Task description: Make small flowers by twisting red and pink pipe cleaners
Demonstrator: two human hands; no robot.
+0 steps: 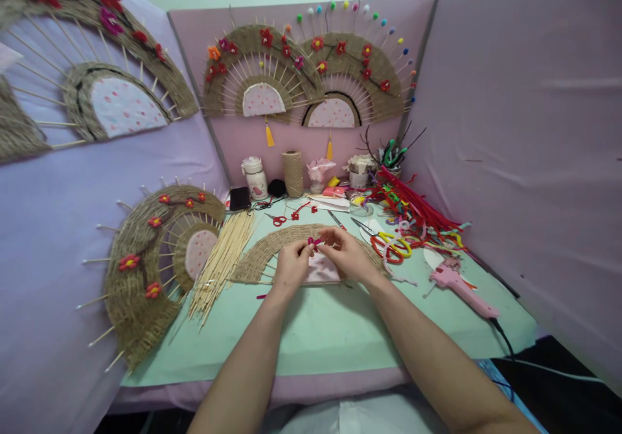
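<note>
Here, both hands meet above the half-round woven fan (262,259), which lies flat on the green table (315,337). The left hand (291,262) and right hand (346,252) each pinch, fingertips closed, one end of a short pink pipe-cleaner piece (313,242), held just over the fan's upper band. By its look, the fan's jute weaving and pink fabric centre (321,271) are in place, but its band bears no flowers, unlike the flowered fan (140,272) leaning at the left, so the decoration appears barely begun. Containers stand along the back wall: a cup (389,162) holds green-handled tools and dark twigs; a lidded white jar (255,176) hides its contents; a small clear dish (362,206) holds something yellow, too small to tell. A pile of pipe cleaners (418,217) and a pink glue gun (459,285) lie to the right.
</note>
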